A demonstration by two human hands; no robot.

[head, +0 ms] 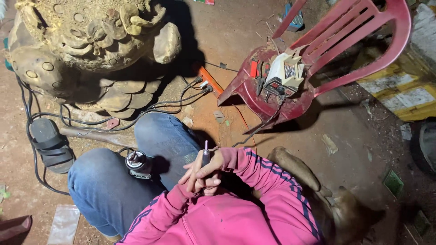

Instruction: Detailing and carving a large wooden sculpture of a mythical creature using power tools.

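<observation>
— While both hands are meeting over the lap, what are they gripping?

— The right hand [210, 167] is wrapping its fingers tight round a slim dark hand tool [205, 158], which is standing almost upright with a small pink tip poking out above the fist. The left hand [194, 181] is lying against it from below, fingers curled in on the same grip, seemingly to steady it.

— Why upright like that?

— My guess is that it is keeping the tip away from the jeans and the pink sleeves.

— And the shiny thing by the knee?

— A small round metal part [137, 162] is sitting on the left thigh, just beside the hands, touched by neither. A black cable is running off from it toward the ground.

— What is lying around the person?

— A big wooden carving [91, 50], covered in rounded scales and studs, is standing in front, close to the knees, as though placed within arm's reach. Black cables [150, 109] are trailing from under it across the dirt. A grey sandal [50, 145] is lying to the left, next to a wooden handle.

— And the chair?

— A red plastic chair [363, 41] is serving as a stand: a small boxy device [284, 72] and some pliers are resting on its seat, off the dusty floor. A brown dog [336, 208] is lying close by the person's right side.
</observation>
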